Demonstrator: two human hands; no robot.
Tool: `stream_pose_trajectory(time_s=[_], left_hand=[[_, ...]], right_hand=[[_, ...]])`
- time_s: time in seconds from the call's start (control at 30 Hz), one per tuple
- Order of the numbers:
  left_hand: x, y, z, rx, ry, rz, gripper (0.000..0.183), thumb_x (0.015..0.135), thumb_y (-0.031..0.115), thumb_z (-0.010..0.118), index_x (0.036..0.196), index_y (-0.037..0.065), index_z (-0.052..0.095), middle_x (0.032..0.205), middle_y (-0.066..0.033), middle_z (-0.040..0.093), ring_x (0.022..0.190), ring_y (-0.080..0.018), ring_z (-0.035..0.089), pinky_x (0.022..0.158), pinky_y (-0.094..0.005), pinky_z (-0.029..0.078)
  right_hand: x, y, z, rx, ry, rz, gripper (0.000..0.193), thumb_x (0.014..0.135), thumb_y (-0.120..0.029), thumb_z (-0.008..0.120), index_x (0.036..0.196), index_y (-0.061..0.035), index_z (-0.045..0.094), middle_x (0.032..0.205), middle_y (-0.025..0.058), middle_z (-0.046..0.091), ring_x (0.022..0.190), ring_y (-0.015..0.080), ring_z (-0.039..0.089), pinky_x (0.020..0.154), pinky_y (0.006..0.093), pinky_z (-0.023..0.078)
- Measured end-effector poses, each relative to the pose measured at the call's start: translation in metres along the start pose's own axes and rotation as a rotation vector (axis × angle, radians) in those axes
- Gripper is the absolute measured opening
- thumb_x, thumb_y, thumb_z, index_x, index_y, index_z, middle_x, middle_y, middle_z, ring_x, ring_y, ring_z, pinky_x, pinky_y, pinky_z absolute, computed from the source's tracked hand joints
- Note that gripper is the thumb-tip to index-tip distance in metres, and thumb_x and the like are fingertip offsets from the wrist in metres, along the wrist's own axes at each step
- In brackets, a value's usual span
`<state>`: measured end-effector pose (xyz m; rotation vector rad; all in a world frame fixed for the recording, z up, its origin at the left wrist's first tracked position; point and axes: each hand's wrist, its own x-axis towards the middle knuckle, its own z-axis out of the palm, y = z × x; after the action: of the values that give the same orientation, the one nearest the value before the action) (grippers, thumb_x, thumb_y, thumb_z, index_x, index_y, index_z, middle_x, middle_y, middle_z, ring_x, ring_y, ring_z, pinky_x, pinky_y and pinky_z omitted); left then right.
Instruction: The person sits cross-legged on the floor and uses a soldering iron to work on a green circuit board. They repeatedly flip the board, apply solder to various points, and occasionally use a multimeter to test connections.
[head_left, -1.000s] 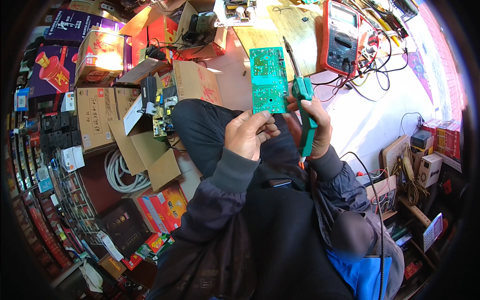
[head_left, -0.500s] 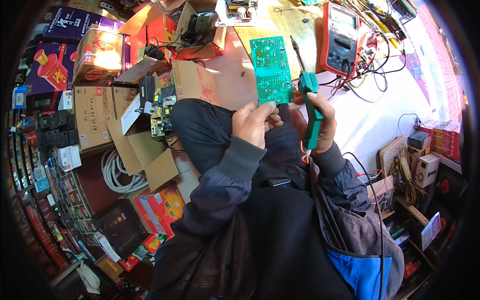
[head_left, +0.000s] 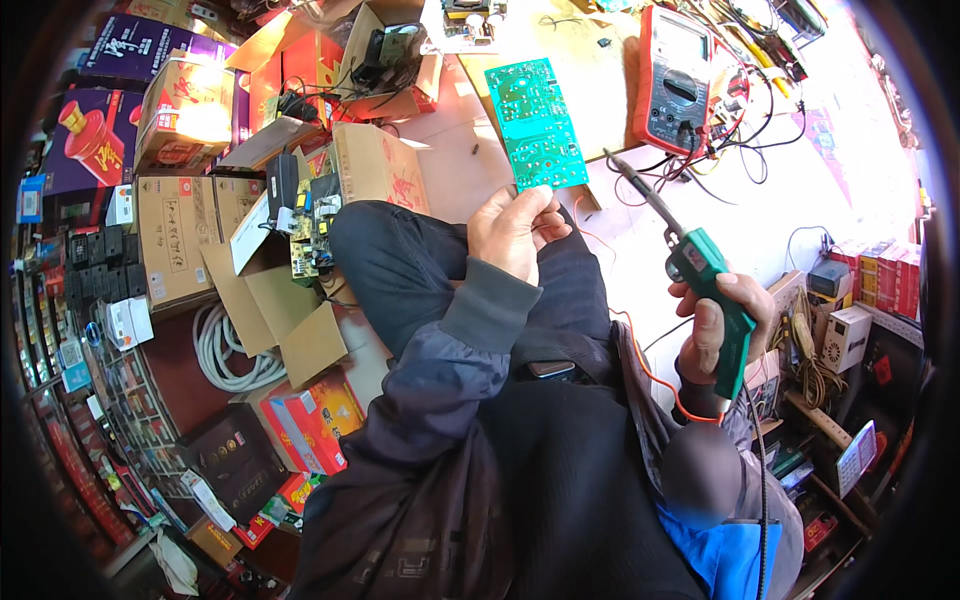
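In my left hand (head_left: 508,232), a green circuit board (head_left: 538,122) is pinched by its lower edge between thumb and fingers. The board stands tilted up over my lap, its soldered side facing me. My right hand (head_left: 728,318) is wrapped round the handle of a green soldering gun (head_left: 706,262), off to the right of the board. Its dark metal barrel points up and to the left, with the tip apart from the board. An orange cord (head_left: 650,370) runs down from near the gun toward my jacket.
A red-framed multimeter (head_left: 675,90) with tangled leads lies on the wooden board (head_left: 612,120) at the far right. Open cardboard boxes (head_left: 285,320) and a populated circuit board (head_left: 315,232) stand left of my knee. Coiled white cable (head_left: 228,350) lies beyond. A dark cable crosses my right sleeve.
My right hand has swung the soldering gun away from the circuit board, right and toward me. The board has risen slightly and tilted in my left hand.
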<state>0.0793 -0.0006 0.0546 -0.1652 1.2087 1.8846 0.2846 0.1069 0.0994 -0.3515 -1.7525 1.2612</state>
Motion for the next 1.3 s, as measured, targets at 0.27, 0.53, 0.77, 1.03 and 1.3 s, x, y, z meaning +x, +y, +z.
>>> stream_pose_trajectory(time_s=[0.27,0.53,0.77,1.03,1.3], left_hand=[[0.016,-0.001,0.014,0.007,0.026,0.012,0.012,0.1,0.014,0.067,0.101,0.002,0.066,0.088,-0.0083,0.069,0.07,-0.0157,0.067,0.066,-0.0333,0.059],[0.029,0.013,0.013,0.081,-0.037,-0.018,0.013,0.099,0.015,0.067,0.096,0.004,0.062,0.073,-0.0071,0.065,0.057,-0.0153,0.062,0.053,-0.0314,0.051],[0.04,0.023,0.015,0.1,-0.055,-0.021,0.018,0.099,0.016,0.067,0.088,0.005,0.06,0.069,-0.0067,0.064,0.054,-0.0153,0.061,0.049,-0.0309,0.049],[0.036,0.027,0.006,0.131,-0.088,-0.066,0.022,0.1,0.021,0.07,0.091,0.004,0.061,0.073,-0.0072,0.065,0.056,-0.0154,0.062,0.05,-0.0304,0.05],[0.013,0.102,0.016,0.6,0.084,0.364,0.017,0.098,0.016,0.073,0.101,0.001,0.069,0.074,-0.0033,0.067,0.057,-0.0078,0.06,0.05,-0.0228,0.046]], right_hand=[[-0.008,0.003,-0.003,-0.006,0.007,0.159,0.044,0.099,-0.017,0.074,0.134,-0.0004,0.052,0.115,0.0197,0.061,0.088,0.024,0.073,0.069,0.0296,0.058],[0.0,0.009,0.003,-0.034,-0.004,0.158,0.045,0.1,-0.015,0.073,0.136,0.0004,0.05,0.112,0.0201,0.062,0.087,0.0223,0.071,0.071,0.0292,0.056],[0.006,0.01,0.007,-0.043,0.003,0.136,0.043,0.1,-0.014,0.072,0.134,0.0014,0.052,0.096,0.0169,0.066,0.084,0.0219,0.071,0.072,0.0302,0.056],[0.008,0.016,0.009,-0.016,0.033,0.119,0.043,0.099,-0.017,0.074,0.132,0.0015,0.053,0.089,0.0159,0.067,0.082,0.0214,0.071,0.071,0.0314,0.057],[0.014,0.018,-0.003,0.018,0.118,0.059,0.045,0.099,-0.018,0.073,0.135,-0.0017,0.051,0.093,0.0181,0.066,0.078,0.0226,0.071,0.068,0.0322,0.056]])
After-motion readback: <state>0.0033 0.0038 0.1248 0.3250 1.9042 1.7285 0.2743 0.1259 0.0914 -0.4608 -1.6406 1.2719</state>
